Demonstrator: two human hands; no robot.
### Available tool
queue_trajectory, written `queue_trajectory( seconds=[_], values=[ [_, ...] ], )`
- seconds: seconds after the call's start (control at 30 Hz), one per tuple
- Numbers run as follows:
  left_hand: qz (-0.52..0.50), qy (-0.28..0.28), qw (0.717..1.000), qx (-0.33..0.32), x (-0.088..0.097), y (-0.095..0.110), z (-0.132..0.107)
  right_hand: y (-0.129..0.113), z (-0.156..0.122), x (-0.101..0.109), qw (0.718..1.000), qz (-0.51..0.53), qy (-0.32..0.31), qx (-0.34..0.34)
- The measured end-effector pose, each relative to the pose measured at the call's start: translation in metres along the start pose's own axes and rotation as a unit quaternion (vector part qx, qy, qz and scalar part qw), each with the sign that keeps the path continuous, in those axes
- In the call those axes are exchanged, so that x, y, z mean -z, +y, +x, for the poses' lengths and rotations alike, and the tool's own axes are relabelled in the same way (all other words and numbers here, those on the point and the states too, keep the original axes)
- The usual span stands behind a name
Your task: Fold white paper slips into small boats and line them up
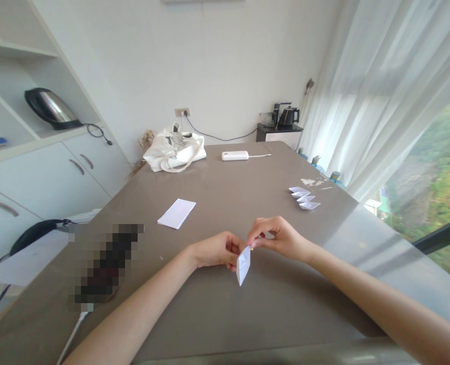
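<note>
A small white folded paper boat is held on end above the near part of the table, between my two hands. My left hand is closed on its left side, thumb against the paper. At its upper tip, the fingertips of my right hand pinch the paper; a small yellow spot shows there. Several similar paper boats sit in a row on the right of the table. To the left lies a stack of white paper sheets.
The brown table carries a white bag, a white power bank with a short cable and some paper scraps. A blurred-out dark object with a white cable lies at left. Curtains hang at right.
</note>
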State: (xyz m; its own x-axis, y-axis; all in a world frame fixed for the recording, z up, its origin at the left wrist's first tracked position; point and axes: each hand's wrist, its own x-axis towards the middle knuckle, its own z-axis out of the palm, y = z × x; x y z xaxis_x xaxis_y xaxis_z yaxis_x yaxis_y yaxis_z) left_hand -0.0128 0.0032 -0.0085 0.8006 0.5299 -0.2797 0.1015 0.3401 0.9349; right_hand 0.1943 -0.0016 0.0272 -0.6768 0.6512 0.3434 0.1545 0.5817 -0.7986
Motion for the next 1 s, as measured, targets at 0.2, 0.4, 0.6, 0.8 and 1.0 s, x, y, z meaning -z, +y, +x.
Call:
queue_trajectory(
  seconds=[0.2,0.4,0.6,0.8,1.0],
  values=[
    [-0.100,0.012,0.994,-0.039,0.001,0.000,0.001,0.005,-0.001,0.007,0.999,-0.014,0.030,-0.018],
    [-0.171,0.150,0.970,-0.088,0.006,0.001,0.005,0.020,-0.001,0.018,0.985,-0.114,0.107,-0.074],
    [-0.154,0.167,0.969,-0.095,0.005,0.003,0.004,0.025,0.000,0.018,0.968,-0.175,0.160,-0.086],
    [-0.153,0.177,0.967,-0.097,0.003,0.004,0.003,0.026,0.000,0.014,0.976,-0.109,0.154,-0.108],
    [-0.178,0.191,0.960,-0.106,0.006,0.002,0.005,0.029,0.001,0.008,0.978,0.050,0.145,-0.144]
  ],
)
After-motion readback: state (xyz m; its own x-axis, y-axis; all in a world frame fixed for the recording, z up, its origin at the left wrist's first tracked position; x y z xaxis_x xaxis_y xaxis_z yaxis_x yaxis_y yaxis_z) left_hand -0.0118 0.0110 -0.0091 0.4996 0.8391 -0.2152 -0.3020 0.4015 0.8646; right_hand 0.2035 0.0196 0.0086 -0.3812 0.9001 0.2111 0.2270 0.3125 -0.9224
